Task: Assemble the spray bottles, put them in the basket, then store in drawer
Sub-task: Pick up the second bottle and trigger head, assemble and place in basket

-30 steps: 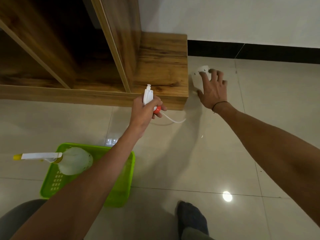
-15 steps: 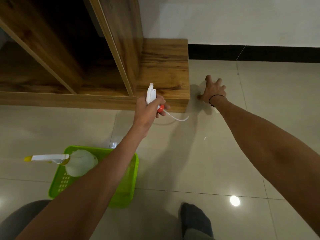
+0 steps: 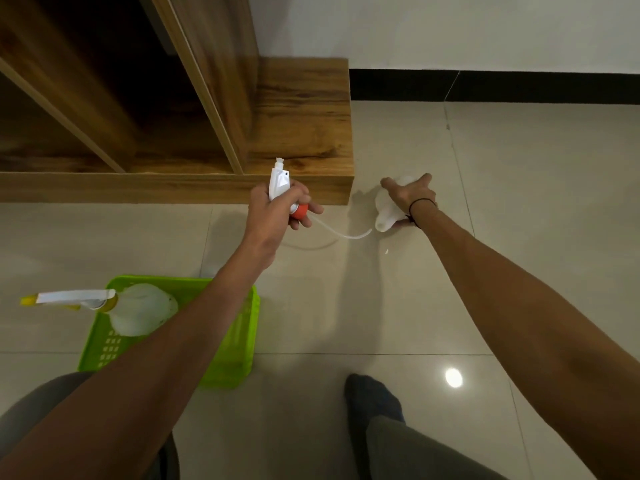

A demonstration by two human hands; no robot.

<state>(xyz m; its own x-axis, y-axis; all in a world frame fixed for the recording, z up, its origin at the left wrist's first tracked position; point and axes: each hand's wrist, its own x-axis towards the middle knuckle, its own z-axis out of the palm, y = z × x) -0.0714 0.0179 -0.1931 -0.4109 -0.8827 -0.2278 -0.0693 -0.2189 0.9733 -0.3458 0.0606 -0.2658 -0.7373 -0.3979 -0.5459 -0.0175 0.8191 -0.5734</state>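
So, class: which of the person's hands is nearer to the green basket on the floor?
Left. The left hand, gripping the spray head, is up beyond the green basket's far right corner. The right hand grips the white bottle farther right.

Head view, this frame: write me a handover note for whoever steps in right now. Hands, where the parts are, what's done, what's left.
Left hand: grips the spray head with the red collar; its tube hangs free toward the right.
Right hand: holds the white bottle low near the floor, beside the wooden cabinet; its open neck points toward the tube.
Green basket: on the floor at left, with one assembled bottle, yellow nozzle, lying in it.
Done: first bottle assembled and in the basket.
Left: feed the tube into the white bottle, screw the head on, put it in the basket, store the basket in the drawer.
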